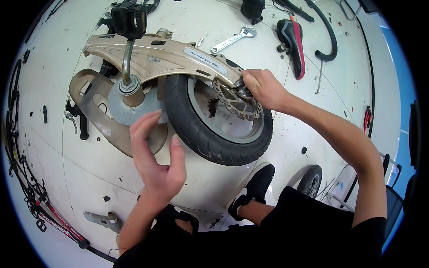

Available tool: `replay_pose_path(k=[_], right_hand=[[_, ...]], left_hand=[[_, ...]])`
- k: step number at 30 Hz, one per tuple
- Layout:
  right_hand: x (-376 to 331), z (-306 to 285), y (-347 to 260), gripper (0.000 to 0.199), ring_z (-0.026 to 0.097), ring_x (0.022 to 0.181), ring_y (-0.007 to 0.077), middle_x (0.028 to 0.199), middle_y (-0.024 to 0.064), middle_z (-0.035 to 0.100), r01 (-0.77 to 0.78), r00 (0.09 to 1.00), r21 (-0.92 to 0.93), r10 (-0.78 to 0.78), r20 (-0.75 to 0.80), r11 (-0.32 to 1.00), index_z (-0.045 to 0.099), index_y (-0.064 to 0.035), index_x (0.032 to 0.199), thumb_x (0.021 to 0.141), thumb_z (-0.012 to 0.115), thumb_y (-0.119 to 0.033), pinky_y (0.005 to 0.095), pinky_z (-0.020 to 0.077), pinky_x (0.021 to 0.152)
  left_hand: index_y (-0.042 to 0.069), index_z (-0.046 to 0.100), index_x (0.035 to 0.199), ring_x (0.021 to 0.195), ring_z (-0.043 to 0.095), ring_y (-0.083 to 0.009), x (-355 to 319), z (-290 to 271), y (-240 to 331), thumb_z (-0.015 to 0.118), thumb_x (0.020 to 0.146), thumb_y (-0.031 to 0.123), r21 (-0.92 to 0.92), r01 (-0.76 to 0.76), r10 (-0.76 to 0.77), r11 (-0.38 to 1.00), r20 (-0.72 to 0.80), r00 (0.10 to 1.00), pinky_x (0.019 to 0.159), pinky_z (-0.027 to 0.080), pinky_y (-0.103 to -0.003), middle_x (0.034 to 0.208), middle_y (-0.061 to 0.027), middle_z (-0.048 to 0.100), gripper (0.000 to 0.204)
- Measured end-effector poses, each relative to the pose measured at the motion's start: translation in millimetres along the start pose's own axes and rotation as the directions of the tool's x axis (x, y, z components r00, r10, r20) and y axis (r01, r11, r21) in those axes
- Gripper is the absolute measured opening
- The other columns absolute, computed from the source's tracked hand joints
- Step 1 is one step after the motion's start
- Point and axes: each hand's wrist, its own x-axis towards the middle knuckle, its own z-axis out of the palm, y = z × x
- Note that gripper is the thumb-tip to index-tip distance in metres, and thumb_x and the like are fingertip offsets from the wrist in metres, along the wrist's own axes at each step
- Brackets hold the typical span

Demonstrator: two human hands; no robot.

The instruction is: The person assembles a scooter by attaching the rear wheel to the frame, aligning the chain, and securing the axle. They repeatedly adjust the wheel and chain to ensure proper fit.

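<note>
A beige bicycle frame [174,56] lies on its side, with a crank arm [127,60] and black pedal [129,20] rising from it. Its small wheel [190,127] has a black tire and a brake disc [232,100]. My right hand [266,89] is closed around the frame's end by the wheel axle, next to a dark metal part; its fingertips are partly hidden. Over the near left side of the tire hovers my left hand [158,163], thumb and fingers apart, holding nothing. A beige cover [98,127] and grey round plate [127,107] lie beneath the crank.
An adjustable wrench [232,40] lies beyond the frame, with a black and red saddle [292,47] and curved black tube [333,40] to its right. Brake lever and grip [83,125] lie left. Another small wheel [310,181] is near right; my shoe [254,187] stands close by.
</note>
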Motion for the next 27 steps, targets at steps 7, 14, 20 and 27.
replay_pose_path(k=[7,14,20,27], right_hand=[[2,-7,-9,0.043,0.061,0.078,0.0489,0.083,0.0337,0.062,0.308,0.951,-0.17,-0.307,0.034,0.936,0.06,0.0099,0.084,0.099,0.037,-0.023,0.051,0.0498,0.074],[-20,-38,-67,0.037,0.06,0.076,0.0463,0.077,0.029,0.061,0.287,0.958,-0.325,-0.274,0.086,0.901,0.059,0.0076,0.087,0.098,0.041,-0.023,0.0489,0.0489,0.071],[-35,-44,-83,0.042,0.059,0.071,0.0439,0.073,0.0285,0.059,0.061,0.998,-0.228,-0.055,0.032,0.972,0.058,0.0097,0.082,0.097,0.041,-0.026,0.0465,0.049,0.07],[-28,-31,-99,0.039,0.056,0.073,0.0458,0.079,0.031,0.058,0.106,0.994,-0.319,-0.098,0.042,0.942,0.054,0.0107,0.081,0.096,0.038,-0.022,0.0482,0.0468,0.072]], left_hand=[[-0.009,0.033,0.142,0.134,0.041,-0.0428,112,41,32,0.082,0.072,0.026,-0.036,-0.517,0.397,0.855,0.687,0.608,0.113,0.033,-0.05,0.142,-0.0305,0.04,0.092],[-0.01,0.032,0.142,0.139,0.036,-0.0429,135,17,58,0.086,0.066,0.03,0.033,-0.607,0.28,0.794,0.867,0.413,0.118,0.025,-0.051,0.145,-0.0292,0.04,0.101],[-0.006,0.046,0.134,0.124,0.054,-0.0293,26,-64,47,0.07,0.088,0.017,-0.194,0.306,-0.223,0.932,0.358,0.907,0.104,0.043,-0.041,0.126,-0.0195,0.058,0.057],[-0.006,0.033,0.142,0.128,0.052,-0.0331,-4,-25,22,0.064,0.088,0.016,-0.585,0.802,-0.432,-0.125,0.759,0.486,0.106,0.045,-0.052,0.137,-0.0222,0.048,0.066]])
